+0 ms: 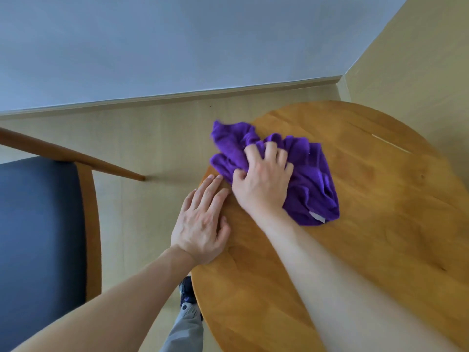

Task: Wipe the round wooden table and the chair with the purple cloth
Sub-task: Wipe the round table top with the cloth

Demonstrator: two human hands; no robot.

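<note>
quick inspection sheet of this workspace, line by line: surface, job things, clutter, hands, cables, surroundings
surface: round wooden table, bare wood with a pale streak near its far edge
job's things: purple cloth bunched on the table's left part, one corner past the rim; chair with dark blue seat stands left of the table, apart from it
clutter: nothing seen
grippers: right hand grips the cloth with curled fingers; left hand rests flat on the table's edge, fingers straight
cables: nothing seen
surroundings: pale wood floor, grey wall and skirting beyond; a shoe below the table edge
</note>
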